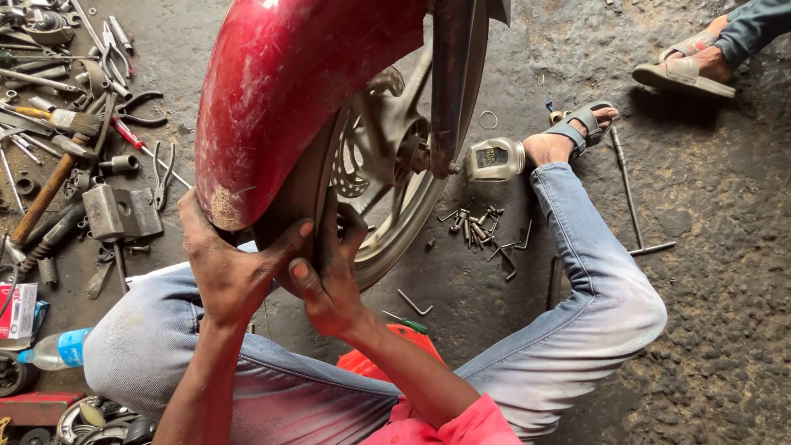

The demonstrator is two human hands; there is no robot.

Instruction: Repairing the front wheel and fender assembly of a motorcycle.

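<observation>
Both sets of fingers press against the black tyre (301,198) of a motorcycle front wheel (387,156). The left hand (222,268) wraps its fingers around the tyre's near edge under the scuffed, dark red mudguard (288,91); the right hand (329,276) lies flat beside it, fingers together along the tyre. The wheel stands upright between the person's knees, its perforated brake disc (354,169) showing. Bolts (478,227) lie right, scattered tools (74,132) far left on the floor.
</observation>
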